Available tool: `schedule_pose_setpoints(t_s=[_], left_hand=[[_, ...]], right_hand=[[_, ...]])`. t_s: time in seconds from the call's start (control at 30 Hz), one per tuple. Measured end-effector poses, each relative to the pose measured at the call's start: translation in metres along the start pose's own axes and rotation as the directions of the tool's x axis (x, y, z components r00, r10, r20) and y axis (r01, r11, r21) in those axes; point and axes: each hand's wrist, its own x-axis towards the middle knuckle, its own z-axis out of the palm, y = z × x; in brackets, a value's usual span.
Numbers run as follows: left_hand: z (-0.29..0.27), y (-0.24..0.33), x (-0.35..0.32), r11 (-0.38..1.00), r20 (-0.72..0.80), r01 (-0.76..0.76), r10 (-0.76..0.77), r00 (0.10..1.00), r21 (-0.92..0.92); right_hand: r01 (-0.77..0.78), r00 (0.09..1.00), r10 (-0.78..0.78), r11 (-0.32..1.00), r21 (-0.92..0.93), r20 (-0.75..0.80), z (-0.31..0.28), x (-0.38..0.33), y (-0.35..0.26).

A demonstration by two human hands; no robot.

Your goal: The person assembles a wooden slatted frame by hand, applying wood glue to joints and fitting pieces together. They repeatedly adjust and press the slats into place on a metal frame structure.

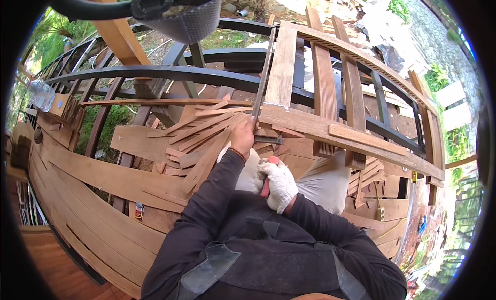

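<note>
Outdoor deck frame, scrap slats [201, 135] piled mid-frame. Left hand [243, 137] bare, pinching a long metal bar [262, 78] running up-frame against a plank [281, 67]. Right hand [279, 184], gloved, fist round red-handled hammer [268, 168], just below.

A hammer [268, 168] with a red handle and dark steel head is gripped in the white-gloved right hand [279, 184], head pointing up. Just above the bare left hand [243, 137], a thin wooden strip [263, 75] stands nearly upright against a horizontal plank [320, 129].
</note>
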Motion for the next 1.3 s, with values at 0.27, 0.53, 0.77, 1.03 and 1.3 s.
schedule_pose_setpoints(t_s=[0.27,0.53,0.77,1.03,1.3], left_hand=[[0.000,-0.017,0.007,0.992,-0.056,-0.124,0.124,0.991,0.015],[0.000,-0.005,-0.001,0.999,-0.023,-0.040,0.040,0.999,0.002],[-0.017,0.011,-0.073,0.917,0.331,0.379,-0.398,0.855,0.124],[0.028,-0.003,-0.045,0.804,0.943,0.577,-0.067,0.327,-0.143],[0.034,0.021,-0.052,0.850,0.655,0.494,-0.480,0.584,0.183]], right_hand=[[-0.130,0.982,0.109,0.982,0.135,0.154,-0.008,0.005,0.003],[-0.256,0.869,0.071,0.912,0.320,0.490,-0.027,0.020,0.009],[-0.075,0.996,0.073,0.997,0.031,0.052,-0.009,-0.019,0.002],[-0.228,0.962,0.220,0.973,0.028,0.160,-0.016,0.001,0.016],[-0.312,0.893,0.213,0.927,0.207,0.396,-0.039,0.009,0.031]])
